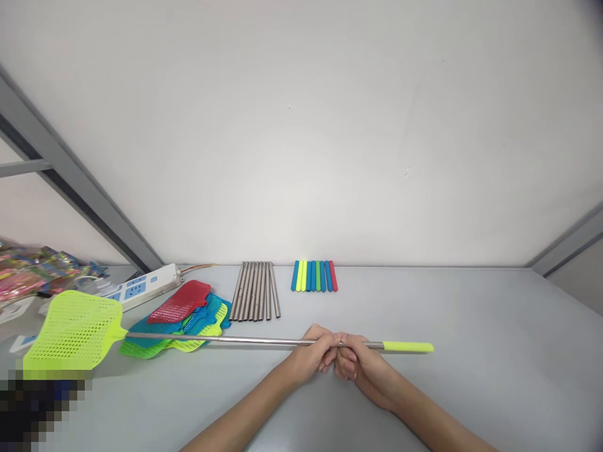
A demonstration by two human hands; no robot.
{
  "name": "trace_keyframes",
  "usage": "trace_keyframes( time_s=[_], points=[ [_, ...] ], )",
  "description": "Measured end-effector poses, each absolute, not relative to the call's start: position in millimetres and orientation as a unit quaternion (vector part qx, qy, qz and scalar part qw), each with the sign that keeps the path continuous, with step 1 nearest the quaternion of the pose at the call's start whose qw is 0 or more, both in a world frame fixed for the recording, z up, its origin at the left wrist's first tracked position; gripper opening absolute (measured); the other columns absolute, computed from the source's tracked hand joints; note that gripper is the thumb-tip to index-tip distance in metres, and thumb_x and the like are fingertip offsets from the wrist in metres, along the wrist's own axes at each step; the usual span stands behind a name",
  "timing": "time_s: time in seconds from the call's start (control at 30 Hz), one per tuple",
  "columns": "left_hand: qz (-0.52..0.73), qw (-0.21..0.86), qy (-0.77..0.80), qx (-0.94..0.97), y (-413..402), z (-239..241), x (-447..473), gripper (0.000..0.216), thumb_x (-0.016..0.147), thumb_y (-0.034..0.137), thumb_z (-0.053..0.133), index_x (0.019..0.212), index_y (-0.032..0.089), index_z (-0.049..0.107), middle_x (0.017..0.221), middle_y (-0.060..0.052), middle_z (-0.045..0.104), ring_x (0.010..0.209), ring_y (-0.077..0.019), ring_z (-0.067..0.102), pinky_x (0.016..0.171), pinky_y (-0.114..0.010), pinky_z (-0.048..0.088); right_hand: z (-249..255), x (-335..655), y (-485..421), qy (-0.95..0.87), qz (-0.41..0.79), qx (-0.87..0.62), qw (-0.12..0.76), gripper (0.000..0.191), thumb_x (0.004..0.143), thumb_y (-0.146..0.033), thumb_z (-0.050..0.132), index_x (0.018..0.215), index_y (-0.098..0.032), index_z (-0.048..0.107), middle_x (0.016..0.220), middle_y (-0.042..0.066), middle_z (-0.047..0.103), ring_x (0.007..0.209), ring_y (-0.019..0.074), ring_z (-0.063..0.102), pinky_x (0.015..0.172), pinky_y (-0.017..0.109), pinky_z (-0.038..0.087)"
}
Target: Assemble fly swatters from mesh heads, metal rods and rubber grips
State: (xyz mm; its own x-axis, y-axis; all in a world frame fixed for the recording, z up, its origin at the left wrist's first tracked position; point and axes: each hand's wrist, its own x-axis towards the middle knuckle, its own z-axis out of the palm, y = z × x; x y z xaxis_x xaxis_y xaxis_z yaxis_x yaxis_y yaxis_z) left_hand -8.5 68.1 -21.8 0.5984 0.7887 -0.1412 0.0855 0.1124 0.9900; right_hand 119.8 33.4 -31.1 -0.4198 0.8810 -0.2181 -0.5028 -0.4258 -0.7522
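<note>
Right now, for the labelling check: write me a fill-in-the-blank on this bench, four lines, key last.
1. The left hand and right hand both grip a thin silver metal rod; its yellow-green sleeve is nearer the ____ hand.
2. Atop the pile of perforated multicoloured plastic swatter heads lies a ____ one.
3. In the picture, loose silver metal tubes lie to the ____ of the row of short coloured sticks.
4. The commonest colour in that row is ____.

Missing words: right; red; left; blue.
</note>
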Motion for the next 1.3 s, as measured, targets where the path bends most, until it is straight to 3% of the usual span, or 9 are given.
trace_keyframes(
  time_s=[0.37,0.6,1.0,1.3],
  points=[
    [0.246,0.680,0.351,0.595,65,-15,-9,0.042,0.077,0.034,0.036,0.040,0.015,0.044,0.033,0.004,0.038,0.031,-0.0059,0.032,0.040,-0.022,0.026,-30,123,35,-0.340,0.763,-0.318,0.448,0.041,0.077,-0.033,0.045,0.042,-0.018,0.029,0.037,-0.004,0.032,0.043,0.0082,0.028,0.050,0.026,0.022],
    [0.249,0.712,0.324,0.571,63,-9,-8,0.039,0.077,0.034,0.037,0.041,0.018,0.036,0.029,0.006,0.031,0.032,-0.0068,0.031,0.042,-0.022,0.028,-28,123,37,-0.347,0.760,-0.333,0.437,0.041,0.076,-0.036,0.046,0.043,-0.018,0.030,0.038,-0.006,0.027,0.041,0.0069,0.021,0.049,0.026,0.021],
    [0.272,0.734,0.284,0.554,63,-14,-9,0.039,0.078,0.029,0.035,0.041,0.018,0.031,0.029,0.005,0.034,0.032,-0.0071,0.032,0.043,-0.023,0.030,-24,125,37,-0.358,0.763,-0.318,0.435,0.040,0.078,-0.032,0.044,0.044,-0.018,0.029,0.040,-0.005,0.027,0.042,0.0072,0.022,0.049,0.027,0.019],
    [0.285,0.734,0.289,0.545,64,-18,-12,0.039,0.076,0.031,0.040,0.041,0.019,0.028,0.028,0.008,0.026,0.028,-0.0050,0.025,0.036,-0.021,0.022,-24,130,36,-0.368,0.751,-0.333,0.435,0.041,0.078,-0.033,0.046,0.046,-0.018,0.025,0.043,-0.006,0.023,0.044,0.0067,0.017,0.048,0.026,0.015]
  ],
)
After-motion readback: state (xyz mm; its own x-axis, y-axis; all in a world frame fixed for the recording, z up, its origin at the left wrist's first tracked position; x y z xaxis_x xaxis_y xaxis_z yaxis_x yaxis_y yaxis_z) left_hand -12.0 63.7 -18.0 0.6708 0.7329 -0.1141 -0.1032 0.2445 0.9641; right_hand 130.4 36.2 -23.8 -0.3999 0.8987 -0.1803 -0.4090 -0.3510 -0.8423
